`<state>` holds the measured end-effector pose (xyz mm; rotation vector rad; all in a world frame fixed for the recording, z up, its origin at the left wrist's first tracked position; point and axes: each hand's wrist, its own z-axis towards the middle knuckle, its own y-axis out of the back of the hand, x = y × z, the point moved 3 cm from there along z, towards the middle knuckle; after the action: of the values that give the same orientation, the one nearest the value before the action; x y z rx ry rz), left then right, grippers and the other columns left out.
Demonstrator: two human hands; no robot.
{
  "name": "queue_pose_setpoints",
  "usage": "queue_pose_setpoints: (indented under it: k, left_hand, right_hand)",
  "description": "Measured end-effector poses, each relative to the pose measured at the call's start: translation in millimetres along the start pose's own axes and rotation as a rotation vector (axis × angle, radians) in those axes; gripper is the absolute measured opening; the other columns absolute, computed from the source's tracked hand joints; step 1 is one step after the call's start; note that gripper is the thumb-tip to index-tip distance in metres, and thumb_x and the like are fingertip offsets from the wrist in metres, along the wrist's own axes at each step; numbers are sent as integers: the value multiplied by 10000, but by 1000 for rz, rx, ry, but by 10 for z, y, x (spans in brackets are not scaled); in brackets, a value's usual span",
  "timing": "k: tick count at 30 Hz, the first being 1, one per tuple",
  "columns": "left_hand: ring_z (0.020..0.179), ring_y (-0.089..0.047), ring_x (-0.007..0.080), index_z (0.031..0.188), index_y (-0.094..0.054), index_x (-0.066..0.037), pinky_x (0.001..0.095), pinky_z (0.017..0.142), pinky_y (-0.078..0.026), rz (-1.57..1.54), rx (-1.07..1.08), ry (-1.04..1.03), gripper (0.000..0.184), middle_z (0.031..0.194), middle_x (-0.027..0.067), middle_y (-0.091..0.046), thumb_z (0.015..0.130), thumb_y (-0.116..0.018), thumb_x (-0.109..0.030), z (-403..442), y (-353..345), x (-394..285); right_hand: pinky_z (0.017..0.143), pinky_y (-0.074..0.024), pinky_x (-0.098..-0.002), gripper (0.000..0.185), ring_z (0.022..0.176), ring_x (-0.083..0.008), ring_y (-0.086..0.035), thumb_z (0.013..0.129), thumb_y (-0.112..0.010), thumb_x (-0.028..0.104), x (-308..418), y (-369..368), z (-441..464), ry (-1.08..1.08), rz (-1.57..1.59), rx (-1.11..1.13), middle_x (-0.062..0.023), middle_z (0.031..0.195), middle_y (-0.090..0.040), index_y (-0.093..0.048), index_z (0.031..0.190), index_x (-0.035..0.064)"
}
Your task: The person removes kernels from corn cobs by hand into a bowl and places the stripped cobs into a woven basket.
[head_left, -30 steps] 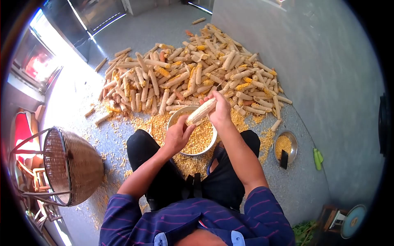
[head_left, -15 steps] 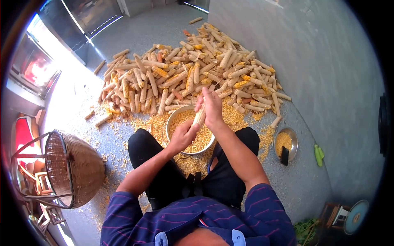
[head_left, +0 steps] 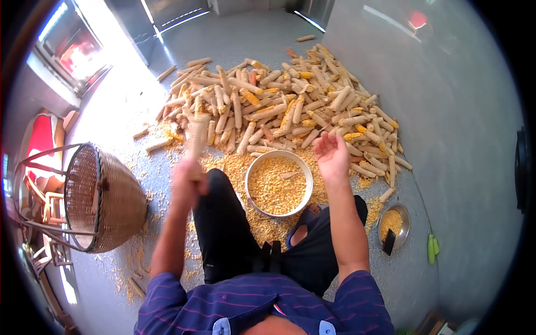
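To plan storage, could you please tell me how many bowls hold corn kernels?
2: the white-rimmed bowl near the centre, and the smaller metal bowl to its right. Others may be hidden, perhaps behind the wicker basket.

Shirt (head_left: 245, 296): navy, short-sleeved, thin pink stripes. Pale-blue tabs (head_left: 221, 326) at shirt's neck opening, one per side; red-and-white trim (head_left: 278, 309) between. Black trousers (head_left: 223, 240) below shirt hem; paired black straps (head_left: 271, 255) just beyond hem, side by side.

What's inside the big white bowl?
Yellow kernels cover the bottom of the bowl, with a small pale bit on top. What's under the kernels can't be seen, because they hide it.
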<state>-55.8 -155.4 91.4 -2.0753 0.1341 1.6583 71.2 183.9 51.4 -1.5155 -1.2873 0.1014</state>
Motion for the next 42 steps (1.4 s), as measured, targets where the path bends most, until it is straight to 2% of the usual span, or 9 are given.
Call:
queue_pose_setpoints:
  k: [5,9,15,17,23,29,31,34,42]
  left_hand:
    - [534,-495,83,1175,-436,53,211,426,-459,-437,-406,-362,405,699,17,-508,1005,-431,-315,61,2024,-965]
    - [716,-617,206,955,-542,20,375,719,-538,-579,-1036,-485,461,781,100,-617,1012,-319,-379,-13,2725,-1113]
    - [751,-601,193,916,-661,-18,340,728,-493,545,-321,63,211,861,89,-643,932,-520,-175,1312,1327,1091]
    - [893,-639,263,1074,-634,1,347,825,-488,908,-4,-245,268,937,146,-664,845,-647,-139,1917,1166,2314]
    - [972,-571,428,1121,-491,-9,504,825,-455,1258,25,-141,392,1042,245,-586,776,-638,-127,2526,360,3453]
    - [800,-594,411,926,-583,38,478,726,-507,1181,76,-33,243,918,243,-588,772,-657,-135,2541,429,3445]
    - [601,-593,272,1124,-511,25,353,513,-489,69,24,628,411,752,144,-569,791,-576,-206,2344,440,3277]
    - [474,-494,142,1041,-528,22,264,408,-390,-522,367,733,402,646,62,-514,848,-548,-331,1868,31,2161]
    - [494,-503,123,1038,-587,22,266,454,-412,457,623,101,457,671,40,-570,836,-687,-375,980,-693,418]
  right_hand:
    - [700,-510,-339,232,756,-195,-617,967,-520,238,-81,18,-234,-177,-124,147,-82,823,-654,-586,822,69]
    - [681,-498,-337,237,729,-198,-599,970,-523,233,-45,-76,-332,-171,-76,219,-83,807,-640,-577,808,69]
    - [676,-458,-340,286,710,-211,-556,987,-484,254,20,-253,-415,-170,-122,219,-92,775,-591,-542,778,67]
    - [678,-446,-342,310,706,-222,-542,993,-461,263,20,-254,-415,-167,-145,235,-106,772,-577,-526,768,60]
    - [662,-455,-344,306,695,-225,-546,991,-447,236,36,-192,-400,-120,-264,117,-120,756,-579,-517,761,47]
    - [686,-468,-324,302,717,-200,-558,998,-426,218,9,-195,-346,-162,-425,154,-126,792,-600,-536,788,31]
    - [696,-471,-319,292,735,-201,-566,999,-427,209,8,-186,-333,-148,-405,185,-129,814,-608,-549,806,27]
    - [782,-485,-314,261,780,-200,-587,991,-449,178,-63,-289,-331,-134,-430,229,-127,823,-619,-585,841,13]
    - [917,-475,-339,700,1144,-220,-478,899,-640,227,-477,-707,-373,299,-597,477,-169,1273,-436,-210,1418,39]
